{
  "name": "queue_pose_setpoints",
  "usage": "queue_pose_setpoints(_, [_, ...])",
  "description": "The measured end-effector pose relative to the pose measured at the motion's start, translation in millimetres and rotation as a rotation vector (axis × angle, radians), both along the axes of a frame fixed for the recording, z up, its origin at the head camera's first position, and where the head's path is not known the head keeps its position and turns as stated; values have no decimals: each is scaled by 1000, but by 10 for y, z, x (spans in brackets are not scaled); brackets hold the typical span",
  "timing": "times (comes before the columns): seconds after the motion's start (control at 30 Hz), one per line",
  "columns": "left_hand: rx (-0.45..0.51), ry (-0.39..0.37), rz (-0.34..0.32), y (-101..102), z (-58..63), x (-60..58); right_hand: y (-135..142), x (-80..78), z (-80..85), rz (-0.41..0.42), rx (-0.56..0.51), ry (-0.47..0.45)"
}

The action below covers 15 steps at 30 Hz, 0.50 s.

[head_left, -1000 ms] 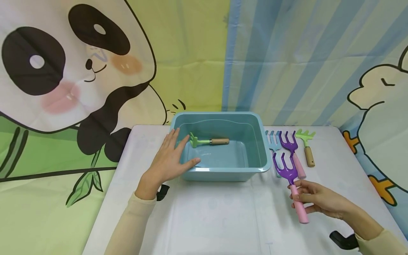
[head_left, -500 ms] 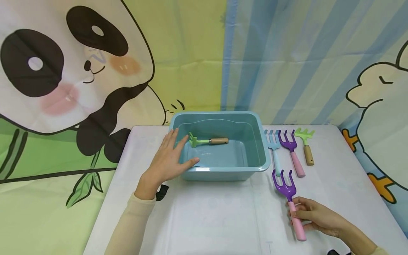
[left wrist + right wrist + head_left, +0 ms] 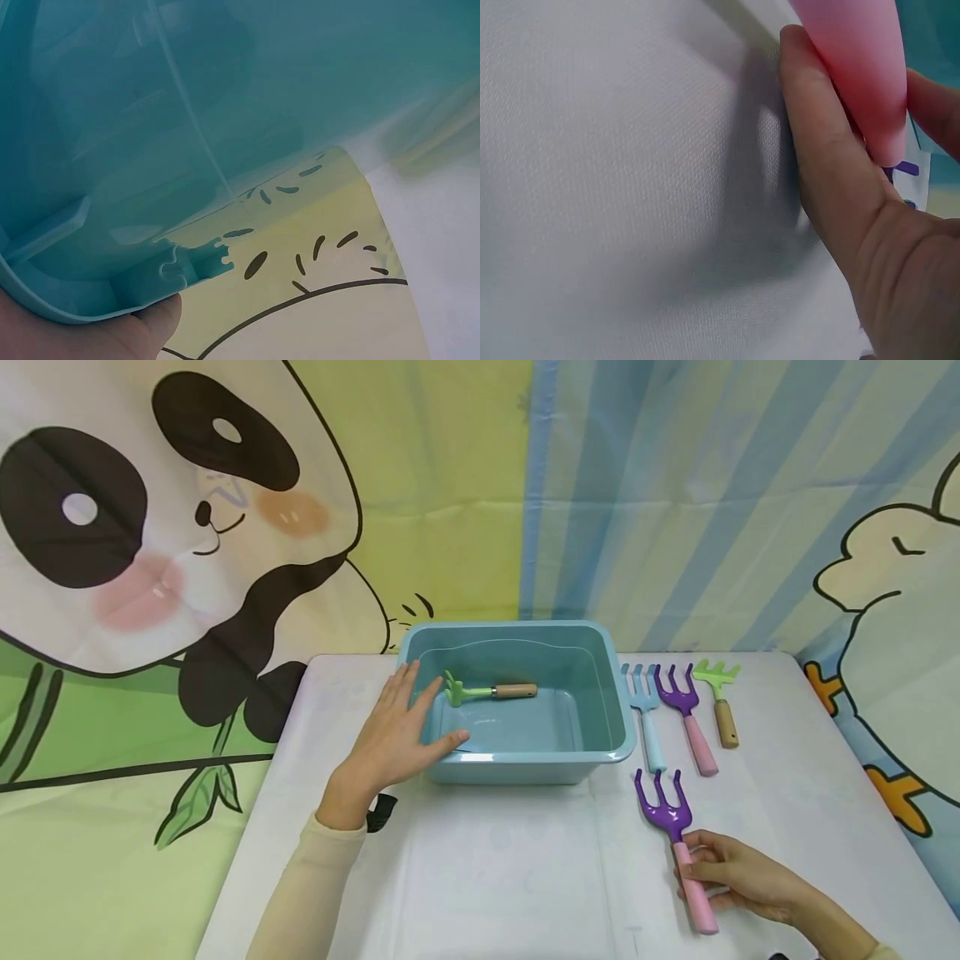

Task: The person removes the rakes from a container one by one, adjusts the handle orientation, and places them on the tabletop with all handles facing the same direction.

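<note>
My right hand (image 3: 746,877) grips the pink handle (image 3: 862,67) of a hand fork with three purple tines (image 3: 666,816), at the front right. The tines point away from me, toward the other tools. On the left, my left hand (image 3: 390,739) rests on the near left rim of a blue-green plastic basin (image 3: 525,757), its fingers spread. The left wrist view shows a finger (image 3: 161,319) against the basin's edge. Inside the basin lies a small green hand rake (image 3: 480,692) with a wooden handle, head to the left.
Right of the basin several tools lie in a row: a light blue rake (image 3: 649,727), a purple fork with a pink handle (image 3: 692,718) and a green rake with a wooden handle (image 3: 722,706). A printed cloth (image 3: 450,510) hangs behind the white table (image 3: 525,877).
My right hand has drawn the purple hand fork toward me, away from the other tools and slightly left. The left hand has stayed on the basin rim.
</note>
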<state>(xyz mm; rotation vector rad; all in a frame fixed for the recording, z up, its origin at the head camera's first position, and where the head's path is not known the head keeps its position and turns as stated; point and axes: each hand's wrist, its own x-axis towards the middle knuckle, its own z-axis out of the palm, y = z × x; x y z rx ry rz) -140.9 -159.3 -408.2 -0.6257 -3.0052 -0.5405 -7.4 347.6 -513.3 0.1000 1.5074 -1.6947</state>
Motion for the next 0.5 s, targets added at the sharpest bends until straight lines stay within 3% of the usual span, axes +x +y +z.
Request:
queue_pose_setpoints(0.3, [13, 0, -2, -5, 9, 8, -110, 22, 101, 9, 283, 91])
queue_pose_setpoints(0.5, [22, 3, -9, -3, 24, 12, -135, 3, 192, 18, 385, 117])
